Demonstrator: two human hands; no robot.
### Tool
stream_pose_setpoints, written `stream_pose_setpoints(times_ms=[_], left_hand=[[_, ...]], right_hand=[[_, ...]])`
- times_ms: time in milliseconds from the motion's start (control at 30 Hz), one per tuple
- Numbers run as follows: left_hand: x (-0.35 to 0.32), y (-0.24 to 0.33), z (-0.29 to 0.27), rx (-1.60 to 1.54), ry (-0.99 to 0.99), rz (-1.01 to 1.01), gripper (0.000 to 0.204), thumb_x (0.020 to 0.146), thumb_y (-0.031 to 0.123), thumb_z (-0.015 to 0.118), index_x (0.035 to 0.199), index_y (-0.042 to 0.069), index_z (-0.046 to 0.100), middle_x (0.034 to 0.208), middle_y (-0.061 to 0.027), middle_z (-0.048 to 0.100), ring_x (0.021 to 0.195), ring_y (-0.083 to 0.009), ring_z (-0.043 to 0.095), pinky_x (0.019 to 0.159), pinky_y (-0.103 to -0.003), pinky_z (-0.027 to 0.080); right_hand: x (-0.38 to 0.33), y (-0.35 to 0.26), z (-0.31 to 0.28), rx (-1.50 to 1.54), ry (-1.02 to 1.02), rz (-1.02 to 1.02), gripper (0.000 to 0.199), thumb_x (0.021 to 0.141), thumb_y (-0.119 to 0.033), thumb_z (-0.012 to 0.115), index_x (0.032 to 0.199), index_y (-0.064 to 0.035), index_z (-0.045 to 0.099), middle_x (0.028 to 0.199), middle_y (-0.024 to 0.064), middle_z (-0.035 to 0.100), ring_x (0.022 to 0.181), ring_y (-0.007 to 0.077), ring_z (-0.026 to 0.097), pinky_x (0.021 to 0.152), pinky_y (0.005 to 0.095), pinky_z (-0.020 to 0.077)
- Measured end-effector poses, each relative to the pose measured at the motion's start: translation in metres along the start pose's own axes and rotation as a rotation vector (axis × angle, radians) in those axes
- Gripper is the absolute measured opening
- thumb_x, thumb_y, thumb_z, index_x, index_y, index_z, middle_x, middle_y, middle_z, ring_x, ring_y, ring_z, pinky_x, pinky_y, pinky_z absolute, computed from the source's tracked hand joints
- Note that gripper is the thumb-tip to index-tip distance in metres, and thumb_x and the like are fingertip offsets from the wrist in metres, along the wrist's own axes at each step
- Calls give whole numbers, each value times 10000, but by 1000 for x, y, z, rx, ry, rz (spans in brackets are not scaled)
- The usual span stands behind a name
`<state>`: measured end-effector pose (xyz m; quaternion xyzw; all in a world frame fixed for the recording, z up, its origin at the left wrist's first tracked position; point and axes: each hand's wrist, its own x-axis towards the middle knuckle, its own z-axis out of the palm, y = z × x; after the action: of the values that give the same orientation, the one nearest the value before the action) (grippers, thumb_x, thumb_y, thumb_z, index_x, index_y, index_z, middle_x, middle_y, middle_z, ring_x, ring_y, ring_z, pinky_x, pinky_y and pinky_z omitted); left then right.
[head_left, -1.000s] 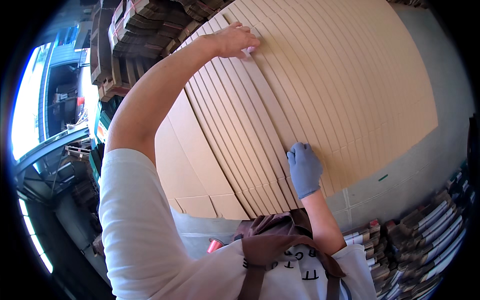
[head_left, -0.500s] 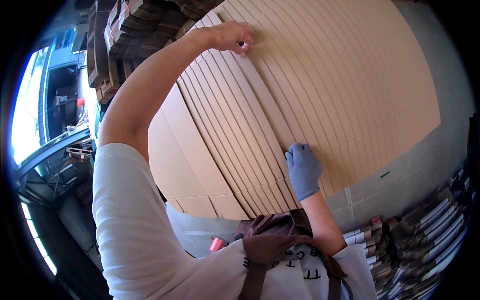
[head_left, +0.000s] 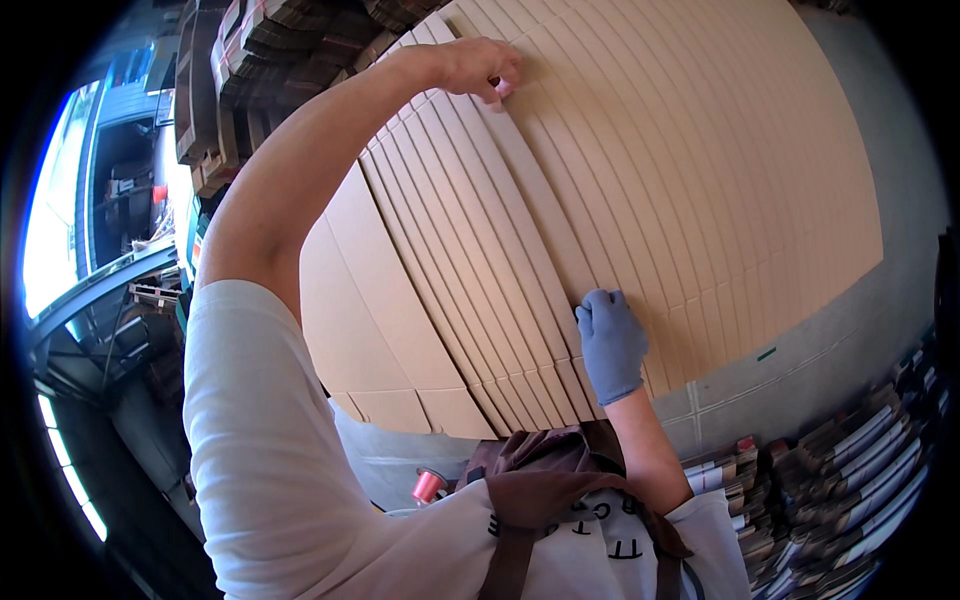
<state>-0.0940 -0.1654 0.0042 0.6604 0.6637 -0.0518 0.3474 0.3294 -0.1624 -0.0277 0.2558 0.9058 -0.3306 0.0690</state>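
A broad fan of overlapping flat cardboard sheets (head_left: 720, 190) spreads before me, with creases and slots along the near ends. My bare left hand (head_left: 487, 70) reaches across to the far part, its fingers curled and pinching the edge of one cardboard sheet (head_left: 535, 180). Nearer to me, my right hand (head_left: 612, 345), in a grey-blue glove, is closed at the same sheet's edge, its fingertips partly hidden. Left of this sheet, more sheets lie in narrow, stepped strips, and a wider panel (head_left: 350, 290) shows at the far left end.
Bundled stacks of cardboard (head_left: 290, 60) stand at the far left. More bundles (head_left: 850, 480) lie at the lower right on the grey floor (head_left: 700, 400). A red spool (head_left: 428, 487) is near my waist. Metal framing (head_left: 100, 290) stands at left.
Both hands have shifted very slightly to the right, still closed at the sheet edge. The view has moved a little, and the cardboard fan looks otherwise the same.
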Motion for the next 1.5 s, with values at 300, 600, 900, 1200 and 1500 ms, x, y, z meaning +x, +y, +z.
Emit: stream_pose_setpoints(times_ms=[300, 600, 900, 1200, 1500], left_hand=[[4, 3, -2, -19, -35, -90, 187, 735, 146, 748, 809, 45, 608, 945, -63, 565, 926, -254, 576, 770, -385, 464], [-35, 45, 56, 243, 488, -198, 273, 777, 148, 730, 1027, 121, 625, 1035, -48, 600, 1066, -263, 576, 978, -411, 432], [-55, 151, 145, -61, 641, -248, 479, 814, 225, 741, 1231, 83, 553, 1335, -80, 499, 1248, -278, 492, 1050, -399, 423], [-51, 154, 143, 7, 584, -308, 472, 848, 251, 712, 1254, 85, 540, 1359, -75, 485, 1245, -275, 501, 1048, -407, 419], [-55, 146, 148, 14, 587, -279, 517, 854, 297, 708, 1281, 82, 510, 1382, -72, 468, 1242, -306, 498, 1027, -412, 433]], right_hand=[[-1, 1, 0, 7, 10, 10, 170, 920, -252, 614, 902, -130, 498, 890, 81, 566, 753, 285, 619, 602, 424, 511], [-2, -4, 0, 39, 13, 28, 169, 923, -248, 605, 886, -123, 499, 883, 93, 571, 749, 300, 619, 605, 441, 506], [-4, 20, -4, 440, 187, -29, 128, 901, -188, 624, 896, -63, 599, 858, 136, 649, 733, 325, 636, 610, 411, 498], [-58, 30, -29, 182, 222, 133, 116, 899, -207, 624, 900, -91, 635, 849, 142, 678, 737, 343, 655, 632, 433, 497], [-51, -4, 14, 23, 57, 95, 217, 901, -302, 610, 924, -89, 649, 878, 160, 675, 798, 363, 652, 683, 466, 514]])
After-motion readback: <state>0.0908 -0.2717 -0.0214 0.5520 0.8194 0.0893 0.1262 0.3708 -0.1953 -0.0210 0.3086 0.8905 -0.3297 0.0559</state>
